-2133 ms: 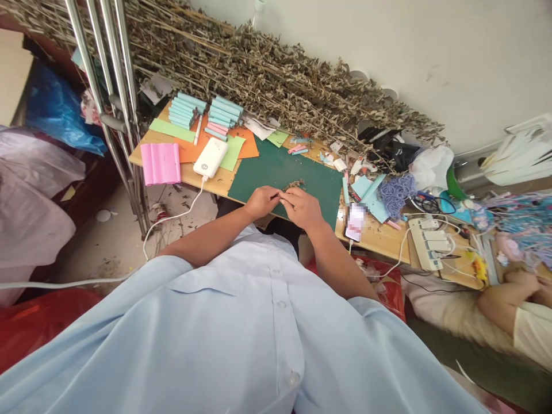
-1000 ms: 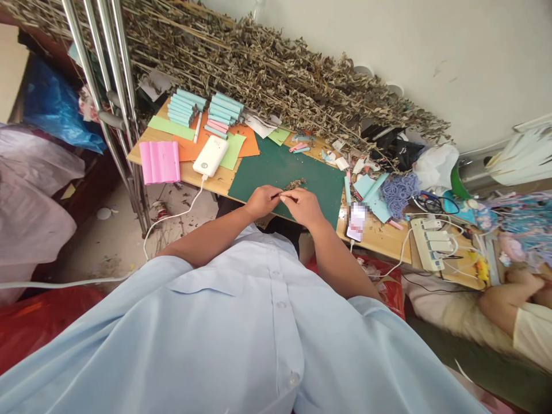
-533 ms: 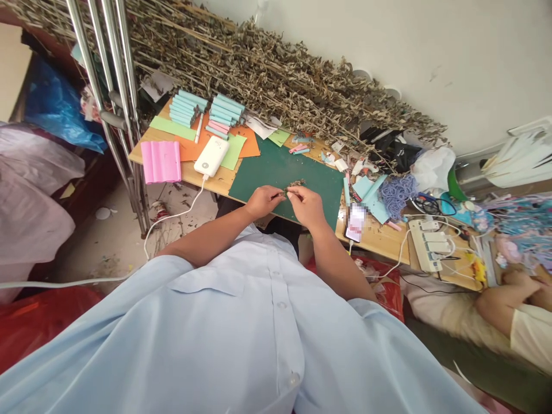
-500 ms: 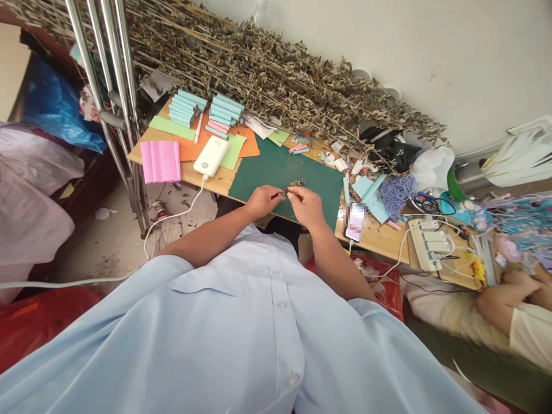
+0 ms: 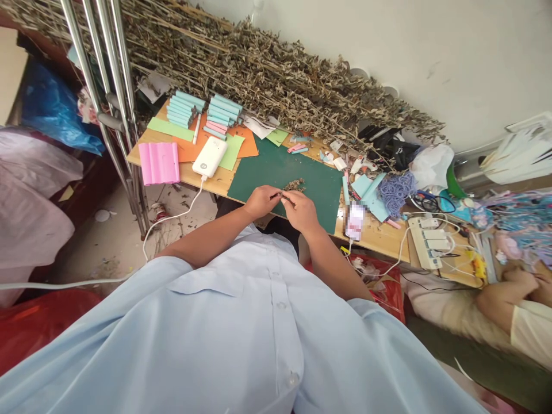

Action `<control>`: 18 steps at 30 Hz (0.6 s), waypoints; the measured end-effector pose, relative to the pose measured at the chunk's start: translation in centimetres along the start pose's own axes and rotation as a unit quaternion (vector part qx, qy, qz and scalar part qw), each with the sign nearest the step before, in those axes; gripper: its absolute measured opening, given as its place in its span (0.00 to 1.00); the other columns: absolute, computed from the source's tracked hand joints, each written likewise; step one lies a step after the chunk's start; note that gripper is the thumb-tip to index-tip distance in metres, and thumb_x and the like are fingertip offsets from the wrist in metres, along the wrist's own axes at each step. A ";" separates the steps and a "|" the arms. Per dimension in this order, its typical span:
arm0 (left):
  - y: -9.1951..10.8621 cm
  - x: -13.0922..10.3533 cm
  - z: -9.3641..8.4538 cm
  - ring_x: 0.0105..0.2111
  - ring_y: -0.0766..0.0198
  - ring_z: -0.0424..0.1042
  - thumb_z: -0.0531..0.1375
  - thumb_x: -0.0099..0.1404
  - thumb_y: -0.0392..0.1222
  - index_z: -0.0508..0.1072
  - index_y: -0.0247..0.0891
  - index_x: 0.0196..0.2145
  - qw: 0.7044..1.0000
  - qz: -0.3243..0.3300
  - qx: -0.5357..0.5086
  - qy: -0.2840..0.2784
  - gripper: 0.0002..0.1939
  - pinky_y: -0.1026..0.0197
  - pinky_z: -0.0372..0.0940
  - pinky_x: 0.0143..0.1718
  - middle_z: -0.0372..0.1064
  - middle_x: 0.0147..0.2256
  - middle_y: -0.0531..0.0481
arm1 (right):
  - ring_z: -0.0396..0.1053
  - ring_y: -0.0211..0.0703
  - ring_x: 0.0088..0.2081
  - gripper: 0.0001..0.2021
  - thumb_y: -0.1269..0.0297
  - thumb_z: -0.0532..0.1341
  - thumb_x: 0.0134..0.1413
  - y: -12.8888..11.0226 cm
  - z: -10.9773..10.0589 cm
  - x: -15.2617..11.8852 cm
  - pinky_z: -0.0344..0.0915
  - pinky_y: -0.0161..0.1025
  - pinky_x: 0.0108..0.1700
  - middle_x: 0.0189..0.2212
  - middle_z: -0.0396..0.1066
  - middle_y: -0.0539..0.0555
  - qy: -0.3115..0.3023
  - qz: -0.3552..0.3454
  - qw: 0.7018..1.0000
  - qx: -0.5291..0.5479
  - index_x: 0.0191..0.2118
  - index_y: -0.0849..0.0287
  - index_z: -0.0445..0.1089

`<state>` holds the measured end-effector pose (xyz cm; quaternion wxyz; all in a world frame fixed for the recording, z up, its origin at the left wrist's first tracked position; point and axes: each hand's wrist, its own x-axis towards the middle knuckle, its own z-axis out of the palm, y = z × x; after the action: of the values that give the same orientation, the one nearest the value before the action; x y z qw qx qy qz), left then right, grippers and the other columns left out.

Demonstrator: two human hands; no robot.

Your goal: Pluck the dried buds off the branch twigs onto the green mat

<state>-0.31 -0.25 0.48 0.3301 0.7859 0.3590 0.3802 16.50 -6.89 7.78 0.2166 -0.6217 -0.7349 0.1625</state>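
Observation:
My left hand (image 5: 262,201) is closed in a pinch over the near edge of a dark green mat (image 5: 263,167). Its fingertips meet those of my right hand (image 5: 301,211), which is also pinched. Between them is a small dark bit that looks like dried leaves (image 5: 280,194), mostly hidden by the fingers. Just beyond my right fingertips, a small pile of crumbled dried leaves (image 5: 295,184) lies on the mat.
Dried leafy stalks (image 5: 241,63) are heaped along the wall. Rolled blue paper tubes (image 5: 224,108), a white power bank (image 5: 210,156) and pink paper (image 5: 158,163) lie left. A phone (image 5: 355,221) and a power strip (image 5: 426,244) lie right, near another person's arm (image 5: 495,299).
My right hand has shifted slightly left and toward me, away from the leaf pile, closing up against my left fingertips. My left hand has hardly moved.

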 end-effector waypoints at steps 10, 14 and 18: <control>0.1 0.0 -0.1 0.36 0.59 0.73 0.57 0.75 0.41 0.79 0.37 0.33 1.000 0.009 -0.001 -0.006 0.15 0.59 0.65 0.42 0.77 0.31 0.47 | 0.75 0.58 0.54 0.26 0.63 0.50 0.74 -3.6 -1.8 -0.3 0.68 0.47 0.53 0.58 0.75 0.68 -0.127 -0.014 0.961 -0.247 0.70 0.65 0.66; 0.1 0.0 -0.1 0.37 0.58 0.75 0.58 0.74 0.41 0.80 0.37 0.35 1.000 0.000 -0.005 -0.007 0.12 0.59 0.66 0.43 0.78 0.33 0.46 | 0.75 0.57 0.55 0.22 0.61 0.54 0.72 -2.5 -1.4 -0.1 0.70 0.47 0.55 0.59 0.76 0.61 -0.067 0.015 0.988 -0.136 0.64 0.56 0.73; 0.0 0.0 -0.1 0.37 0.58 0.75 0.60 0.73 0.41 0.80 0.37 0.36 1.000 0.001 -0.009 -0.003 0.11 0.59 0.67 0.43 0.78 0.33 0.46 | 0.75 0.52 0.57 0.22 0.60 0.55 0.72 -1.5 -1.5 -0.1 0.71 0.47 0.59 0.62 0.75 0.56 -0.020 0.009 0.999 -0.048 0.66 0.51 0.72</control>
<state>-0.39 -0.21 0.57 0.3379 0.7843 0.3540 0.3814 16.02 -7.34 9.80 0.1700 -0.6345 -0.7406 0.1412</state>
